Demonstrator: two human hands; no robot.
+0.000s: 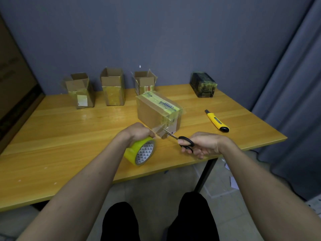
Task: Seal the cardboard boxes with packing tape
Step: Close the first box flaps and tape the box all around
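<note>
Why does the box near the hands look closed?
It is shut: the nearest box has its top flaps down flat with tape over them, unlike the three open boxes at the back.

The tape roll (141, 151) is bright yellow-green, its inner core white with a pattern of small dark triangles. The scissors (184, 142) have black handles and silvery blades. The nearest box (157, 113) is plain brown cardboard under a yellowish tape band with blue print. The utility knife (217, 121) is yellow with black ends. The desk (69, 136) is honey-yellow wood grain. The far right box (203, 84) is black with yellowish mottling. The wall (156, 32) is grey-blue.
</note>
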